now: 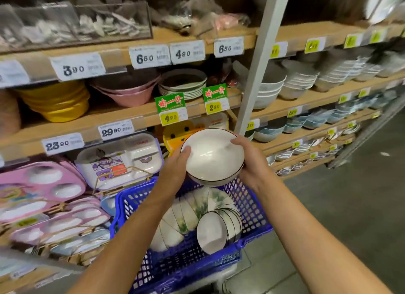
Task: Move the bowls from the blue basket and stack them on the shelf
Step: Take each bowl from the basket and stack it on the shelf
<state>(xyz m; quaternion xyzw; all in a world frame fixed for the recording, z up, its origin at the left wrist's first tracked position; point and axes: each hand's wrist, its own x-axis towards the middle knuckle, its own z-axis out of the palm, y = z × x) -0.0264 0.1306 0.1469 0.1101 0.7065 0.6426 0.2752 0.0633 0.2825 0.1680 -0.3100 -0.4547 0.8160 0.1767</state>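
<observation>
I hold a small stack of white bowls with dark rims (213, 156) above the blue basket (252, 206), tilted toward me. My left hand (175, 168) grips the stack's left side, thumb on the rim. My right hand (249, 160) grips its right side, thumb over the rim. Inside the basket lie two rows of bowls on their sides: white dark-rimmed ones (219, 230) at the right and green-patterned ones (186, 214) at the left. The wooden shelf (306, 97) with stacked white bowls (298, 81) runs at the upper right.
A white upright post (258, 59) divides the shelving. Left bays hold yellow bowls (57, 100), pink bowls (129, 92), plates (184, 83) and divided lunch trays (118, 160). Lower right shelves carry blue and white bowls (295, 122). Grey floor (350, 206) lies to the right.
</observation>
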